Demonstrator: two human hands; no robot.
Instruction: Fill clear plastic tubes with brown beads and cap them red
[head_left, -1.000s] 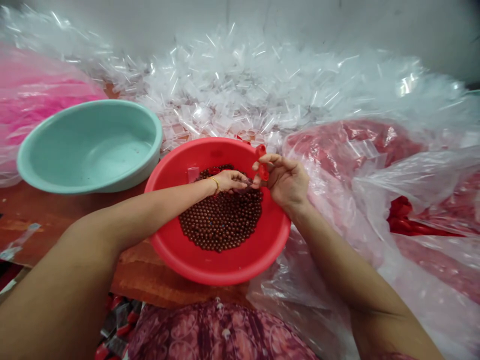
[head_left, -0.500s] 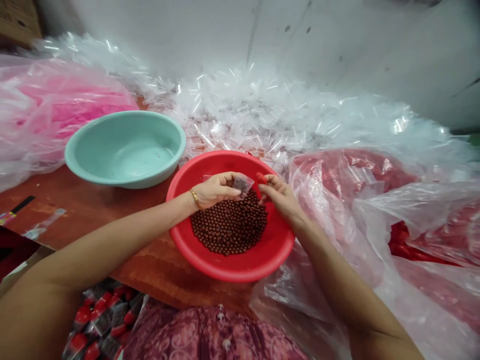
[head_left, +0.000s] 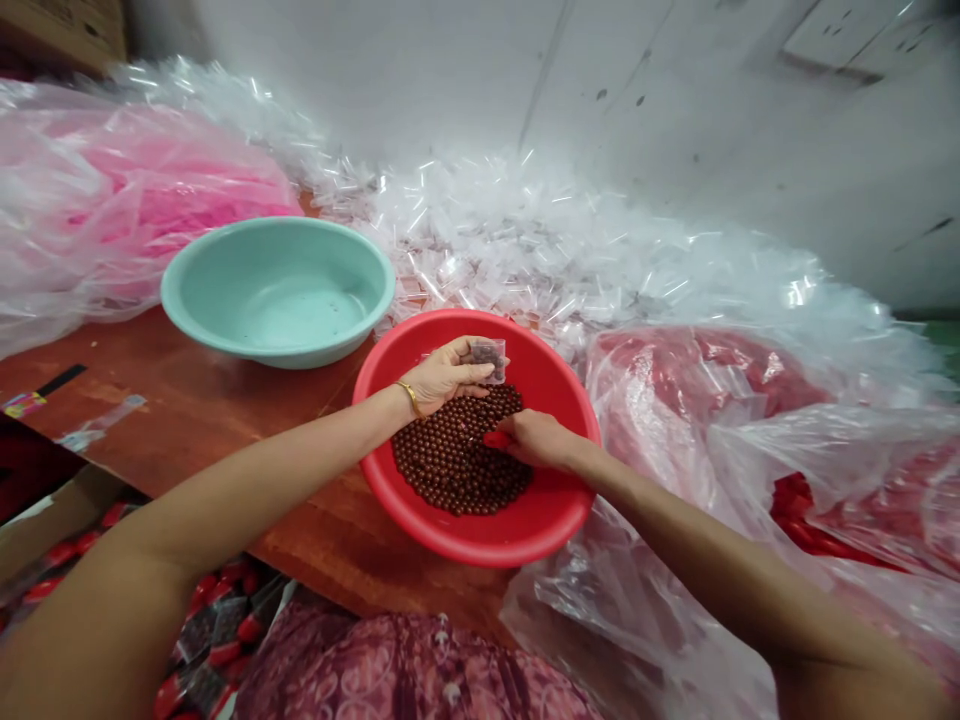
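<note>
My left hand (head_left: pixel 444 378), a gold bracelet at its wrist, pinches a small clear plastic container (head_left: pixel 490 358) that has dark contents. It is above the far side of a red basin (head_left: pixel 480 552). Brown round beads (head_left: pixel 454 468) lie heaped in that basin. My right hand (head_left: pixel 541 438) is down at the right side of the heap, its fingers curled round a small red cap (head_left: pixel 496 440). Whether those fingertips also hold beads is hidden.
A turquoise basin (head_left: pixel 277 345) stands left of the red one. Many clear plastic containers (head_left: pixel 480 235) are piled along the wall. Bags with pink pieces (head_left: pixel 180 215) and red pieces (head_left: pixel 690 365) lie on either side. Filled red-capped containers (head_left: pixel 225 620) sit below the table edge.
My right hand has lowered into the beads with the red cap. My left hand has turned the clear container more upright. The view has shifted slightly.
</note>
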